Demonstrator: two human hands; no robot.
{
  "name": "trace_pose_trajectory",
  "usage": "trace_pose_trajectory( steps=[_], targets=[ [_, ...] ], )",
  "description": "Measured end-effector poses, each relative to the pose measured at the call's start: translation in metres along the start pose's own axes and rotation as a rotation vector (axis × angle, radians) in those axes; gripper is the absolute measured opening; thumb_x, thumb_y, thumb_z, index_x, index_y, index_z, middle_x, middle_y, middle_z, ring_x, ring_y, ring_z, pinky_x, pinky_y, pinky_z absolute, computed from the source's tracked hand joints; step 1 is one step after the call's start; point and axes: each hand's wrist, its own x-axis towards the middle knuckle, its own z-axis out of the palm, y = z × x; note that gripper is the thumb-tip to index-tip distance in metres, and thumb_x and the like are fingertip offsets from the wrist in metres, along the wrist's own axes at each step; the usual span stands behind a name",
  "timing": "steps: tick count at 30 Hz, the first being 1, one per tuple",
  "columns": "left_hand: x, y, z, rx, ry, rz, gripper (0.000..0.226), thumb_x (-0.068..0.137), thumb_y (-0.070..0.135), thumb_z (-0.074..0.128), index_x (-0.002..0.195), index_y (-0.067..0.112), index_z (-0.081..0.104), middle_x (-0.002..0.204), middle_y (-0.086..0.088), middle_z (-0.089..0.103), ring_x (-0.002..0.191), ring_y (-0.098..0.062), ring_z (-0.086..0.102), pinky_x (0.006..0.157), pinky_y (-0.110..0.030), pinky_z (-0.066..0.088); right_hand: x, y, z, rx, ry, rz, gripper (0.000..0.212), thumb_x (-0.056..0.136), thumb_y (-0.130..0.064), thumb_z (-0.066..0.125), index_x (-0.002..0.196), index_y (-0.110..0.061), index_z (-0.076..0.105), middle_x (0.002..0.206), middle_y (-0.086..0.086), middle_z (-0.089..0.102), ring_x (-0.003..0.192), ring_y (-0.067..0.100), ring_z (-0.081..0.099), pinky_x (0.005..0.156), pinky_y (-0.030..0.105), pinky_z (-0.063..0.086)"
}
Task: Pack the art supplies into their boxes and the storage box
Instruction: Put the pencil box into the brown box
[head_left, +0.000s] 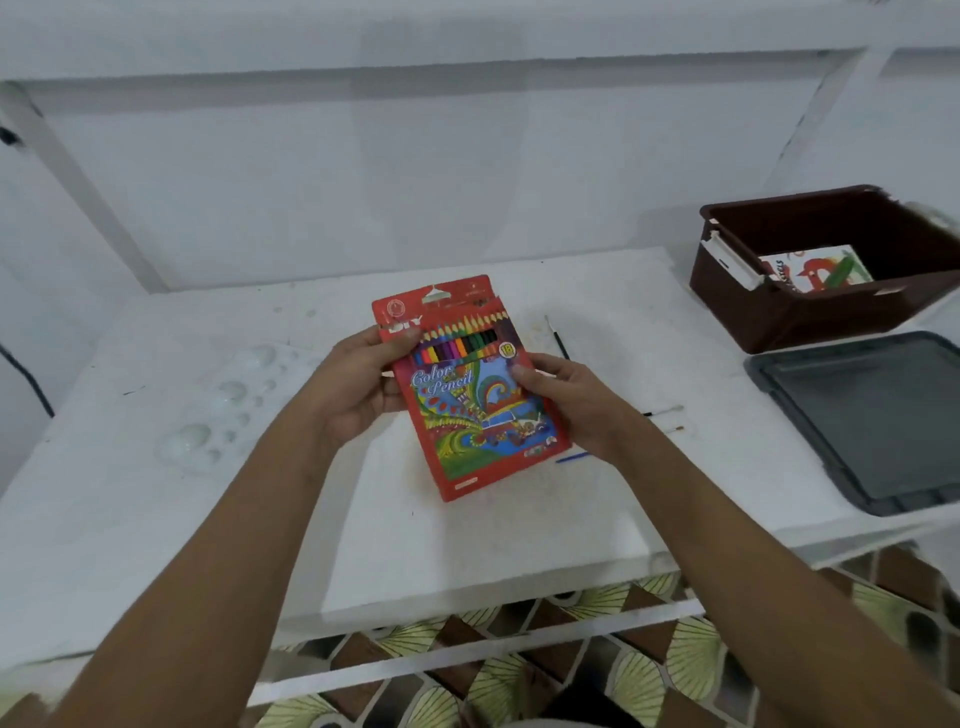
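Left hand (358, 379) pinched the upper left edge of the flat red cardboard colour-pencil box (467, 395), thumb on its face. Right hand (566, 400) clamped the right edge likewise. Box was held tilted above the white table (519, 519), face up, probably to check the flap before stowing.

Brown plastic storage box (831, 312), far right, held one printed pastel box (815, 270). Its grey lid (872, 415) lay beside it. Thin paintbrushes (558, 338) and a clear plastic palette (234, 400) were not yet packed.
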Motion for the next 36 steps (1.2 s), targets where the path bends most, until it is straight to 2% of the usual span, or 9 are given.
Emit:
trace_pose_trajectory(
  steps=[4, 9, 13, 17, 21, 26, 29, 32, 36],
  targets=[
    [0.007, 0.002, 0.016, -0.156, 0.046, 0.041, 0.009, 0.092, 0.018, 0.058, 0.101, 0.016, 0.061, 0.082, -0.003, 0.072, 0.068, -0.021, 0.071, 0.06, -0.035, 0.058, -0.019, 0.007, -0.021, 0.042, 0.088, -0.016, 0.03, 0.088, -0.02, 0.062, 0.114, -0.005, 0.06, 0.108, 0.019, 0.067, 0.092, 0.029, 0.064, 0.076, 0.036, 0.057],
    [0.011, -0.005, 0.045, -0.206, -0.005, -0.01, 0.015, 0.089, 0.011, 0.057, 0.104, 0.01, 0.056, 0.081, -0.004, 0.072, 0.076, -0.023, 0.071, 0.072, -0.04, 0.06, -0.034, 0.011, -0.047, 0.231, 0.272, -0.073, 0.042, 0.086, -0.013, 0.065, 0.124, 0.0, 0.054, 0.111, 0.017, 0.068, 0.094, 0.027, 0.067, 0.081, 0.035, 0.058],
    [0.024, 0.004, 0.074, -0.079, -0.023, 0.029, 0.024, 0.088, 0.01, 0.06, 0.111, 0.007, 0.057, 0.092, -0.007, 0.071, 0.084, -0.022, 0.072, 0.073, -0.039, 0.059, -0.045, -0.01, -0.076, 0.282, 0.381, -0.174, 0.041, 0.085, -0.009, 0.066, 0.123, 0.004, 0.054, 0.113, 0.018, 0.067, 0.095, 0.023, 0.068, 0.079, 0.03, 0.057],
    [0.039, 0.029, 0.119, 0.066, -0.078, 0.099, 0.029, 0.086, 0.009, 0.065, 0.113, 0.004, 0.056, 0.093, -0.008, 0.072, 0.08, -0.021, 0.072, 0.064, -0.032, 0.059, -0.061, -0.047, -0.115, 0.239, 0.444, -0.28, 0.034, 0.087, -0.008, 0.063, 0.119, 0.001, 0.056, 0.105, 0.013, 0.07, 0.091, 0.019, 0.069, 0.073, 0.024, 0.056],
    [0.056, 0.053, 0.18, 0.158, -0.109, 0.169, 0.044, 0.08, 0.005, 0.071, 0.119, 0.01, 0.052, 0.103, -0.01, 0.069, 0.084, -0.022, 0.072, 0.064, -0.034, 0.059, -0.075, -0.089, -0.167, 0.132, 0.482, -0.35, 0.027, 0.089, -0.012, 0.061, 0.116, -0.009, 0.06, 0.101, 0.006, 0.072, 0.093, 0.021, 0.07, 0.075, 0.031, 0.058],
    [0.084, 0.071, 0.277, 0.235, -0.107, 0.181, 0.034, 0.083, 0.011, 0.069, 0.113, 0.01, 0.054, 0.097, -0.01, 0.07, 0.082, -0.021, 0.072, 0.067, -0.036, 0.06, -0.091, -0.149, -0.255, -0.152, 0.456, -0.313, 0.037, 0.088, -0.012, 0.064, 0.123, -0.021, 0.056, 0.103, 0.006, 0.071, 0.09, 0.021, 0.071, 0.066, 0.035, 0.057],
    [0.104, 0.076, 0.333, 0.309, -0.074, 0.169, 0.023, 0.083, 0.013, 0.067, 0.103, 0.003, 0.06, 0.092, -0.013, 0.071, 0.076, -0.021, 0.071, 0.073, -0.04, 0.06, -0.093, -0.178, -0.317, -0.319, 0.514, -0.263, 0.044, 0.088, -0.01, 0.063, 0.129, -0.02, 0.051, 0.108, 0.008, 0.068, 0.092, 0.022, 0.069, 0.067, 0.038, 0.057],
    [0.121, 0.076, 0.383, 0.311, -0.059, 0.165, 0.007, 0.084, 0.005, 0.065, 0.09, 0.002, 0.062, 0.087, -0.014, 0.07, 0.072, -0.022, 0.069, 0.077, -0.043, 0.059, -0.086, -0.199, -0.369, -0.374, 0.585, -0.246, 0.052, 0.087, -0.009, 0.065, 0.135, -0.015, 0.047, 0.109, 0.01, 0.066, 0.095, 0.025, 0.067, 0.082, 0.043, 0.055],
    [0.142, 0.07, 0.433, 0.352, -0.029, 0.13, 0.016, 0.082, -0.001, 0.066, 0.087, 0.008, 0.054, 0.086, -0.011, 0.068, 0.07, -0.021, 0.069, 0.071, -0.042, 0.06, -0.067, -0.213, -0.421, -0.442, 0.647, -0.24, 0.055, 0.086, -0.009, 0.067, 0.136, -0.009, 0.045, 0.108, 0.008, 0.066, 0.091, 0.022, 0.066, 0.081, 0.038, 0.054]
  ],
)
